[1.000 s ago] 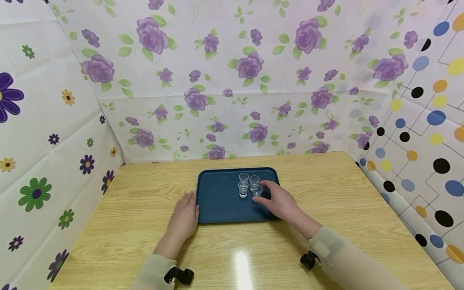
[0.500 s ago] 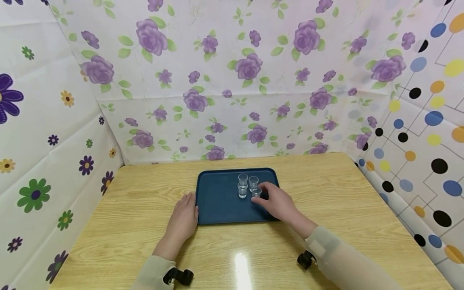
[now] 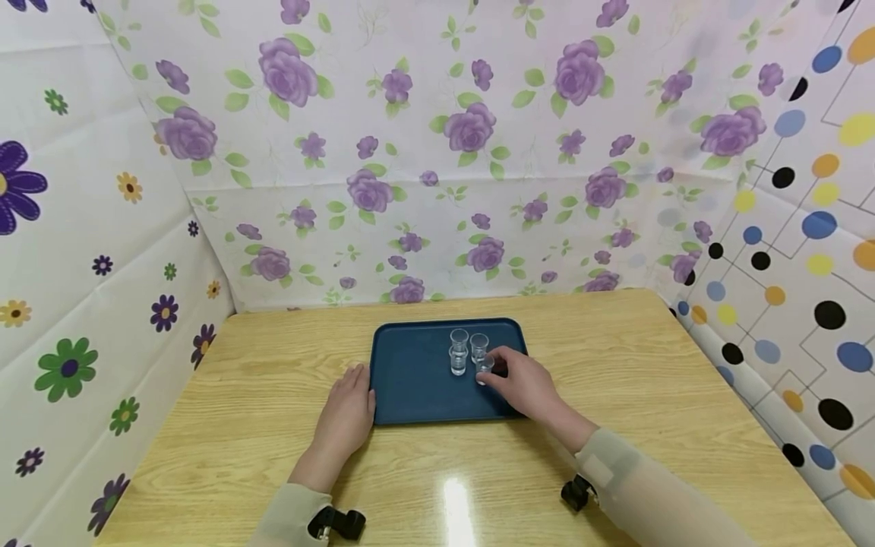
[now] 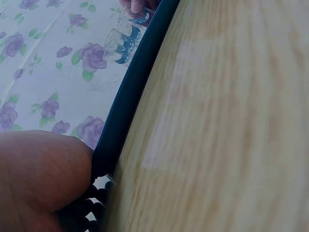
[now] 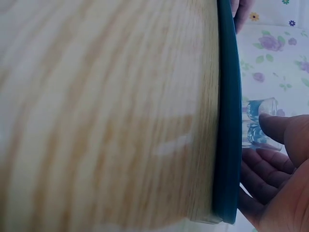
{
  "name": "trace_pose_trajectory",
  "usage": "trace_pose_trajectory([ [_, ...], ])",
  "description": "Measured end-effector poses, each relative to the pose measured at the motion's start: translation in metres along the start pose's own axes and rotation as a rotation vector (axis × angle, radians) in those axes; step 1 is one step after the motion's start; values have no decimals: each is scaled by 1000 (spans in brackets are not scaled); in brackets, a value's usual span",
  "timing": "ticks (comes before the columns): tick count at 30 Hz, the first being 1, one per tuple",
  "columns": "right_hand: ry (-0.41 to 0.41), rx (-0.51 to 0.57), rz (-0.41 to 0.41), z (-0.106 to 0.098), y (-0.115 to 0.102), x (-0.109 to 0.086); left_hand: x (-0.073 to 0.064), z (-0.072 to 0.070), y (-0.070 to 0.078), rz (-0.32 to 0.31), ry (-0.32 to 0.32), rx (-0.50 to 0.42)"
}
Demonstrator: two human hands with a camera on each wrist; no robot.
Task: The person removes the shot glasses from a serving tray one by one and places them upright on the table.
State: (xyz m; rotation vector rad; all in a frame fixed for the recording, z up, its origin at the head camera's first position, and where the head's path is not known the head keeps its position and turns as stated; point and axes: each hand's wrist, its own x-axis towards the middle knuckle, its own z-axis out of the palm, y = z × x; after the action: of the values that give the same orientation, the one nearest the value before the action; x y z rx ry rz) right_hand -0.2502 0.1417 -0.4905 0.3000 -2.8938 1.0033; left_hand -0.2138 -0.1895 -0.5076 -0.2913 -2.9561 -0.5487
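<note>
Several small clear shot glasses stand upright, close together, on a dark blue tray. Two of them form the left column, a front one and a rear one; another glass is at the back right. My right hand pinches the front-right shot glass between thumb and fingers; in the right wrist view the thumb lies against the glass. My left hand rests on the table against the tray's left edge, fingers extended, holding nothing.
A light wood table carries the tray. Floral cloth hangs along its back edge, with patterned cloths at both sides. Black camera mounts sit on both wrists.
My right thumb and fingers have drawn in round the front-right shot glass. The left hand, the tray and the other glasses stay where they were.
</note>
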Motion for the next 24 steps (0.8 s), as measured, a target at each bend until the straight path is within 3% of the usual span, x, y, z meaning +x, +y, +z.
trace_pose_trajectory([
  [16, 26, 22, -2, 1, 5, 0, 0, 0, 0, 2, 8, 12],
  [24, 44, 26, 7, -16, 6, -2, -1, 1, 0, 13, 20, 15],
])
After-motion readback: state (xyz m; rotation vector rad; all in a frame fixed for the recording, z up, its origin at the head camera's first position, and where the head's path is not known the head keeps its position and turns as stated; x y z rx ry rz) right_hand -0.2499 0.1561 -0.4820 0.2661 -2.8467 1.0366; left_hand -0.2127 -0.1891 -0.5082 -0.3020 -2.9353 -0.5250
